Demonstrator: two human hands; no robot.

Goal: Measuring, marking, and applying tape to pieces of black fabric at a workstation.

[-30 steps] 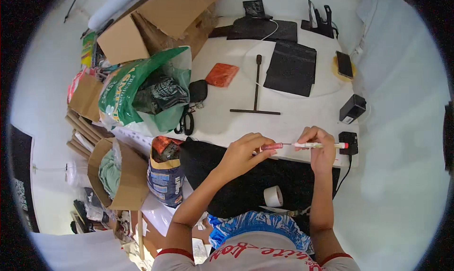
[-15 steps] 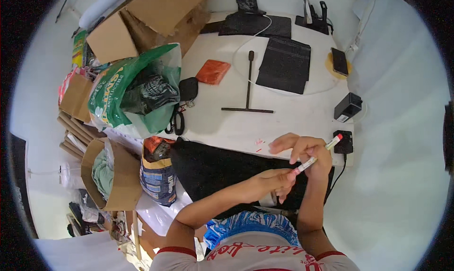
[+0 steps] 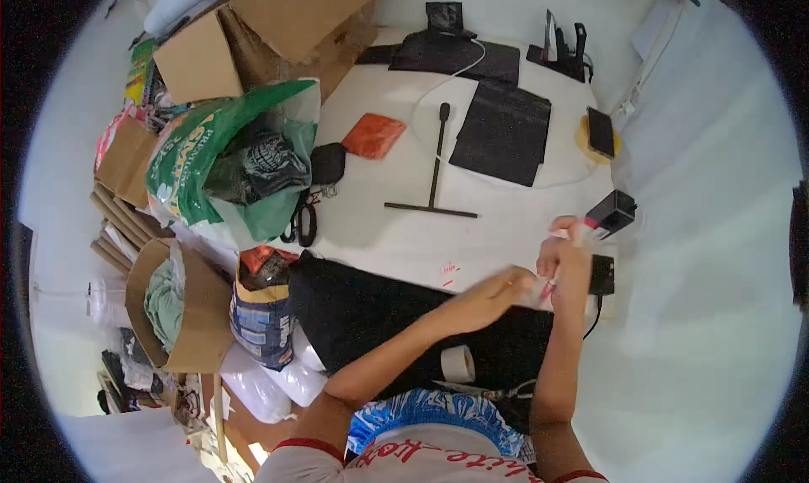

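Note:
My right hand, above the table's right front part, is closed around a white marker pen with red ends. The pen is smeared by motion. My left hand reaches across from the left, its fingertips closed at the pen's lower end; the exact hold is blurred. Small red pen marks show on the white table left of the hands. Below my hands a black cloth covers the table's front, with a roll of white tape and scissors close to my body.
On the white table lie a T-shaped metal rod, black fabric pieces and an orange packet. A black box and a black adapter border the right hand. A green bag and cardboard boxes crowd the left.
Both hands have moved slightly right with the pen, and the right hand is higher. The view has shifted, and the tape roll and scissors now show more fully.

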